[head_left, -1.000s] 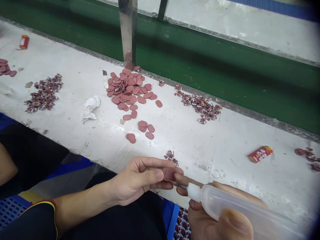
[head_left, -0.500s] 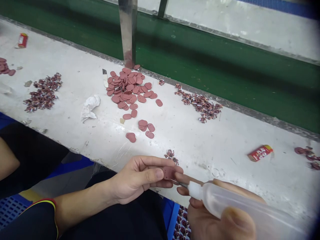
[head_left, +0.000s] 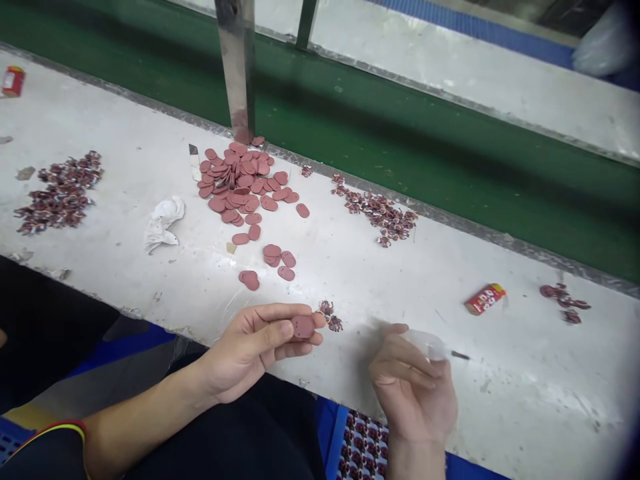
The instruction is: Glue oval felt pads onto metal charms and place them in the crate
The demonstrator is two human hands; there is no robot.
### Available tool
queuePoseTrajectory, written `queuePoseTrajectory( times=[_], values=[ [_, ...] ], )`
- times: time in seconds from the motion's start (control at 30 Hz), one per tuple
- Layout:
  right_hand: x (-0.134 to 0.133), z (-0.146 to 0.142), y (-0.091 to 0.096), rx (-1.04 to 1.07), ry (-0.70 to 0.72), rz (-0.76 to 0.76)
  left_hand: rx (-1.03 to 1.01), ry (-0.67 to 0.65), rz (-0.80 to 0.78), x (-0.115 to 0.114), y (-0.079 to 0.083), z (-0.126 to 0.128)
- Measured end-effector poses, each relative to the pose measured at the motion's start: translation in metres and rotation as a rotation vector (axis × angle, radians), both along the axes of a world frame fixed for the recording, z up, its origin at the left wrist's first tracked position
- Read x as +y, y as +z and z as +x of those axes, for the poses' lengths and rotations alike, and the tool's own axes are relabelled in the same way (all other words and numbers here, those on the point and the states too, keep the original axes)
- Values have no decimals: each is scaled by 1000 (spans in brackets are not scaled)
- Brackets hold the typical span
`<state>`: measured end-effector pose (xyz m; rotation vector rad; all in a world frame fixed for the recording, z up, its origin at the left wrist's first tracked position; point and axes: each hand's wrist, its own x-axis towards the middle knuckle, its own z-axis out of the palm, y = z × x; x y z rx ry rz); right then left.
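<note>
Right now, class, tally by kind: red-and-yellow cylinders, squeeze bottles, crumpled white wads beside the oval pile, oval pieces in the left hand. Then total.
Red-and-yellow cylinders: 2
Squeeze bottle: 1
Crumpled white wad: 1
Oval piece in left hand: 1
Total: 5

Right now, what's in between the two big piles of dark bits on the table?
In the head view, left to right, mainly: a crumpled white scrap, a thin blade-like strip, then lots of reddish oval pieces.
</note>
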<state>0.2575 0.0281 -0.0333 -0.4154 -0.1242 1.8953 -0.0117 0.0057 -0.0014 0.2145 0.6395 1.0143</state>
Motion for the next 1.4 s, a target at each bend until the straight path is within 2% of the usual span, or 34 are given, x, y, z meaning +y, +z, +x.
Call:
queuePoseTrajectory(
  times=[0.07, 0.1, 0.2, 0.3, 0.33, 0.4, 0.53, 0.7, 0.87, 0.93, 1.03, 1.17, 1.4],
  values=[
    [-16, -8, 12, -102, -47, -13, 43, 21, -5, 1, 0, -5],
    [-25, -13, 19, -218, -71, -9, 63, 30, -7, 2, 0, -8],
    [-46, -31, 36, -820, -155, 68, 101, 56, -25, 3, 0, -14],
    [-43, -48, 34, -1575, -144, 268, 113, 75, -48, 3, -1, -14],
    [-36, -52, 30, -1755, -104, 333, 109, 74, -46, 3, -1, -12],
    [-22, -58, 20, -1920, 26, 458, 92, 57, -37, 2, -1, -10],
    [-4, -57, 9, -1949, 180, 517, 79, 29, -40, 0, -1, -8],
    [-15, -44, 23, -1893, 226, 475, 87, 34, -40, -4, -1, -9],
    [-31, -52, 58, -1386, 134, 350, 77, -16, 5, -6, -1, -1],
    [-35, -63, 71, -1272, 91, 272, 89, -30, 29, -6, 1, 3],
    [-37, -76, 83, -1223, 131, 227, 110, -48, 85, -5, 4, 7],
    [-34, -81, 86, -1205, 219, 179, 107, -55, 164, -5, 4, 8],
    [-32, -88, 88, -1247, 175, 91, 109, -25, 181, -9, 3, 11]
  ],
)
